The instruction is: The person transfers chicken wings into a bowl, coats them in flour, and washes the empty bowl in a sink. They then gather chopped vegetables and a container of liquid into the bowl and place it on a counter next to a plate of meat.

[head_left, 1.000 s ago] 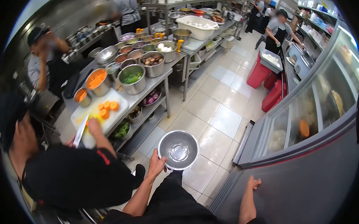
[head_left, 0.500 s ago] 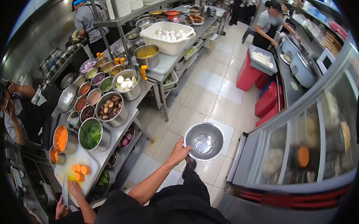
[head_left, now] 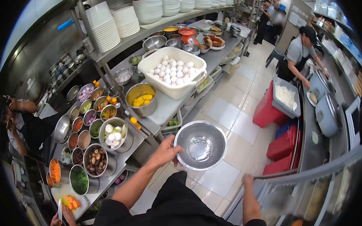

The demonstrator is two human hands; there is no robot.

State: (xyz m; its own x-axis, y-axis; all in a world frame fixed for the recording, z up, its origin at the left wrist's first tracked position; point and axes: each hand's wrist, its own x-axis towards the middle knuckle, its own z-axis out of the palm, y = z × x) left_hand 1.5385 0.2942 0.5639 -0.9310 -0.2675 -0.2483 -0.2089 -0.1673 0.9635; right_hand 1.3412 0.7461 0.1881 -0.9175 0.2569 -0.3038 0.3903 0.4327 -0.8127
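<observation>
My left hand (head_left: 168, 151) grips the rim of a stainless steel mixing bowl (head_left: 200, 145), thumb over the edge. The bowl is tilted toward me; a shiny patch shows at its bottom and no food is visible in it. My right hand (head_left: 248, 179) is closed at the frame edge of a glass-fronted fridge (head_left: 282, 173) on the right; its fingers are partly hidden. Left of the bowl stands a metal counter with a pot of peeled white pieces (head_left: 113, 136) and a pot of brown mushrooms (head_left: 95, 161).
A white tub of eggs (head_left: 172, 73) stands on the counter ahead. At lower left, a co-worker's hands (head_left: 67, 216) hold a knife beside cut carrots (head_left: 72, 201). Red bins (head_left: 264, 112) line the right of the tiled aisle (head_left: 232, 115). Another person (head_left: 300, 53) works beyond them.
I have moved forward along the aisle, carrying the bowl in my left hand. My right hand has come into view at the fridge edge. The bins and egg tub appear closer.
</observation>
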